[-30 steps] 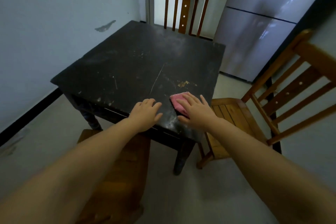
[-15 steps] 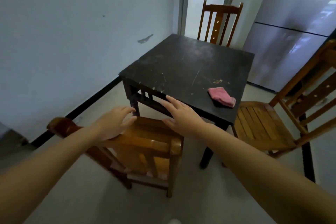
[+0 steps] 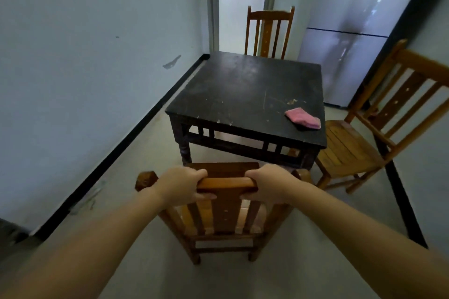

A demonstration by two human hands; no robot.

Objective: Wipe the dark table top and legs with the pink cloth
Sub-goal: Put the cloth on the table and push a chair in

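Left hand [image 3: 181, 185] and right hand [image 3: 268, 183] both grip top rail of near wooden chair [image 3: 226, 182]. Pink cloth [image 3: 303, 118] lies on dark table [image 3: 243, 90], near right front corner.

A wooden chair [image 3: 226, 204] is being seen from behind in the foreground, standing on the pale floor [image 3: 145, 153]. A second chair [image 3: 364, 133] is standing off to the right, and a third [image 3: 268, 31] is placed further back before a bright doorway [image 3: 243, 2]. A silver fridge [image 3: 349, 39] is standing against the right wall.
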